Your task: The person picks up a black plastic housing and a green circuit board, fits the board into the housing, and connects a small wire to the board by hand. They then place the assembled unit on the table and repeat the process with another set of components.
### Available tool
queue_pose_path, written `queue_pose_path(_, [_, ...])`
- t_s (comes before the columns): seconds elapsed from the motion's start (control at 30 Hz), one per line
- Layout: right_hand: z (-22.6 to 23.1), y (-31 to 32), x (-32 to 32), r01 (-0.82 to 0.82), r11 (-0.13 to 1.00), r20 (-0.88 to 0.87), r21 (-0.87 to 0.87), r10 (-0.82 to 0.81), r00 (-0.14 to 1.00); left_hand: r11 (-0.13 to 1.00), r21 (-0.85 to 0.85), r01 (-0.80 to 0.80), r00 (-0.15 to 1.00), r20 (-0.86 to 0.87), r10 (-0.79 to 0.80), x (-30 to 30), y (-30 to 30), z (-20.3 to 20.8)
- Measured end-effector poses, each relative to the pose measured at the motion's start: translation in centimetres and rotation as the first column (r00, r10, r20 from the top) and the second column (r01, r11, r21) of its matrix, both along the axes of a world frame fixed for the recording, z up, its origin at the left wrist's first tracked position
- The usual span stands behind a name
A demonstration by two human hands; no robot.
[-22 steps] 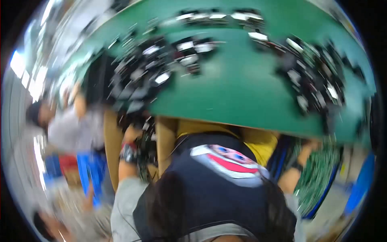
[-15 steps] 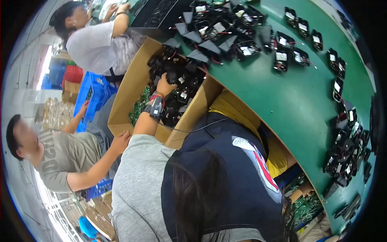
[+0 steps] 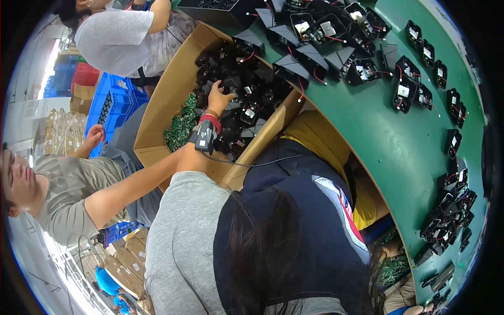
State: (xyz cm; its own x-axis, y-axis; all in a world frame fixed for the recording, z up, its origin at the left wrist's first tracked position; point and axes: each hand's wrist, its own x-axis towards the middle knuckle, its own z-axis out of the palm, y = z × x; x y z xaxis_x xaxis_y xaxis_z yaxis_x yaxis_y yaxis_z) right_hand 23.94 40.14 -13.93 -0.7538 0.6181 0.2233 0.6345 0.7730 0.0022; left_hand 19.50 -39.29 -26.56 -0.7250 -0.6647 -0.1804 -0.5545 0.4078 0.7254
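My left hand [image 3: 218, 98] is over a cardboard box [image 3: 164, 94], with thumb and fingers apart and nothing visible between them. Black plastic housings [image 3: 249, 94] fill most of the box, just beyond my fingertips. Green circuit boards [image 3: 181, 123] lie along its left side. A red band and a black device [image 3: 203, 137] with a cable circle my left wrist. My right hand [image 3: 389, 251] is low at the right, dim and partly covered, beside more green circuit boards [image 3: 392, 270] under the table edge; its fingers do not show clearly.
A green table [image 3: 383, 136] curves along the right, bearing black housings [image 3: 362, 71] with thin red wires. A co-worker [image 3: 63, 184] on the left stretches an arm to my left forearm, the hand hidden. Another person [image 3: 115, 42] sits farther up, near a blue crate [image 3: 113, 100].
The co-worker's arm has stretched from the box corner to my left forearm. My left hand stays over the housings, its fingers spread wider. My right hand has drawn back slightly to the left.
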Motion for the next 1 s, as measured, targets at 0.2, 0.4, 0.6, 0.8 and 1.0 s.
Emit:
queue_pose_path(0.2, [5.6,1.7,2.7,-0.064,0.998,-0.155,-0.01,0.061,0.986,0.979,-0.081,0.188,0.982,0.029,-0.186,0.4,5.6,2.7])
queue_pose_path(0.4, [11.9,3.3,8.8,0.009,1.0,-0.412,0.027,0.003,0.911,0.988,-0.134,0.079,0.991,-0.1,-0.093,3.4,6.0,2.8])
queue_pose_path(0.6, [14.1,3.6,10.3,-0.105,0.994,-0.574,0.019,0.097,0.813,0.886,0.458,-0.067,0.994,0.112,0.017,3.5,3.3,5.0])
queue_pose_path(0.8, [17.1,2.4,9.6,-0.277,0.959,-0.694,0.06,0.24,0.678,0.798,0.602,-0.008,0.955,0.242,-0.173,1.7,2.3,7.0])
queue_pose_path(1.0, [16.4,-11.5,-6.3,-0.569,0.469,-0.608,-0.675,0.083,0.79,0.817,0.575,-0.038,0.996,0.093,-0.018,1.8,-1.1,14.8])
